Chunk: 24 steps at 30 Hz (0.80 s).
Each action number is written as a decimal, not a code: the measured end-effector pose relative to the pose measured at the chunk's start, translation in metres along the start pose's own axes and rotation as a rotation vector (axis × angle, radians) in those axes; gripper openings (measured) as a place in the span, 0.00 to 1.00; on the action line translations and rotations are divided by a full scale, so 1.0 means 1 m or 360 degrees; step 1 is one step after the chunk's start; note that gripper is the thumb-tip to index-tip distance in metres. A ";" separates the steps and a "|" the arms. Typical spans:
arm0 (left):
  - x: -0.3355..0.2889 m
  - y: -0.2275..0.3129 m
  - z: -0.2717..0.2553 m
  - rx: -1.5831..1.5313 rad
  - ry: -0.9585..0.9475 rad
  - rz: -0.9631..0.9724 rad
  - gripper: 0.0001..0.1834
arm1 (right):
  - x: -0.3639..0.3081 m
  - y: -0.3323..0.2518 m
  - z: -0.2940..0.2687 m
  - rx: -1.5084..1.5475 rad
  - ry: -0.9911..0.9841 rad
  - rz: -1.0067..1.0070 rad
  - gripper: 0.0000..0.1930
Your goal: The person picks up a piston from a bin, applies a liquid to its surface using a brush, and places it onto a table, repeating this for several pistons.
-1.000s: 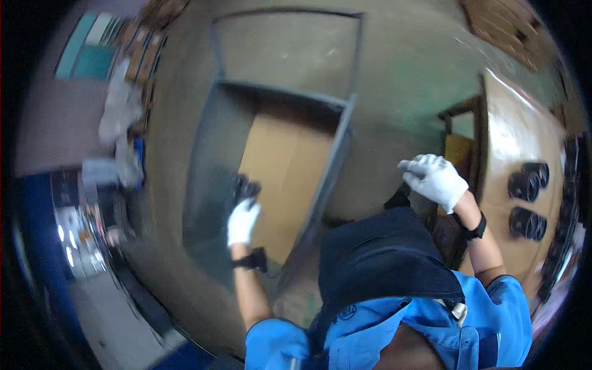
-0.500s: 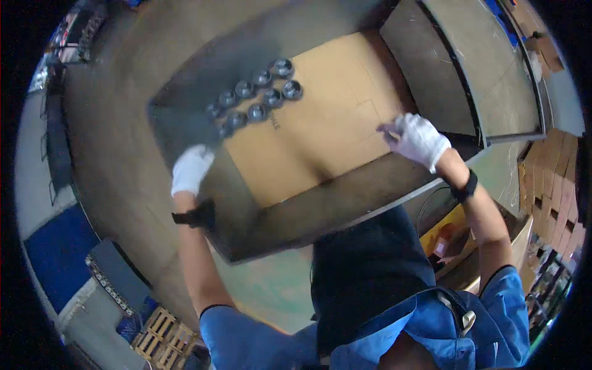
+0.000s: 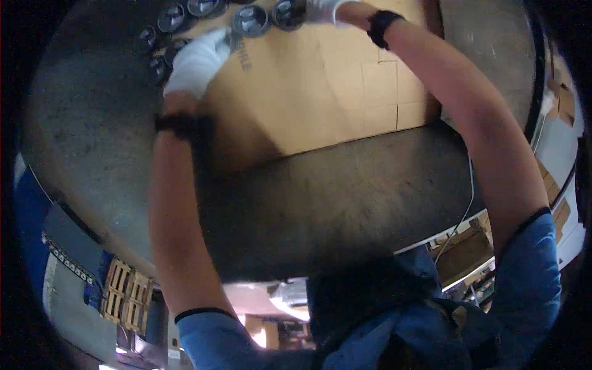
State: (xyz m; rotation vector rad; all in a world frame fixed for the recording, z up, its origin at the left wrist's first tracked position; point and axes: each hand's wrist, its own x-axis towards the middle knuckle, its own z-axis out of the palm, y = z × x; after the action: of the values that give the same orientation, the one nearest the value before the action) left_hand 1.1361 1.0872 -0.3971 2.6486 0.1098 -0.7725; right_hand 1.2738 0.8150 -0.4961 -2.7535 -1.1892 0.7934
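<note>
Several dark round cup-shaped parts stand in two rows on a brown cardboard sheet [image 3: 296,98] inside a deep dark bin [image 3: 333,185]. My left hand [image 3: 196,65], in a white glove, is down among the nearer row, beside one cup-shaped part [image 3: 250,21]. Motion smears its fingers and hides whether they grip anything. At the top edge of the view my right hand [image 3: 327,10], also gloved, is up against another cup-shaped part [image 3: 288,15]. Its fingertips are mostly out of sight, so its grip does not show.
The bin's near wall rises between my body and the cardboard, with its rim close to my waist. A wooden pallet [image 3: 125,295] lies on the floor at the lower left. Cardboard boxes [image 3: 562,102] are stacked at the far right.
I have leaned in over the bin, so the parts appear larger and higher in view. Both hands have moved forward from the bin's near side to the cup-shaped parts.
</note>
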 end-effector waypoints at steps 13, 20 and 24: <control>0.128 0.021 0.025 0.0808 0.0235 0.0753 0.34 | 0.101 0.010 0.033 -0.0563 -0.0054 -0.0200 0.29; 0.159 0.022 0.036 0.0936 -0.0051 0.0556 0.36 | 0.084 -0.002 0.065 -0.0326 0.0643 -0.0375 0.12; 0.159 0.028 0.050 0.1035 0.0028 0.0515 0.29 | 0.073 0.000 0.071 -0.0175 0.0626 -0.0386 0.10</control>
State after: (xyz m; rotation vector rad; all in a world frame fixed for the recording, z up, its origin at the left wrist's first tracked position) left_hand 1.2509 1.0378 -0.5114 3.1429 -0.6571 -0.7657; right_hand 1.2826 0.8539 -0.5897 -2.6002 -1.4669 0.1572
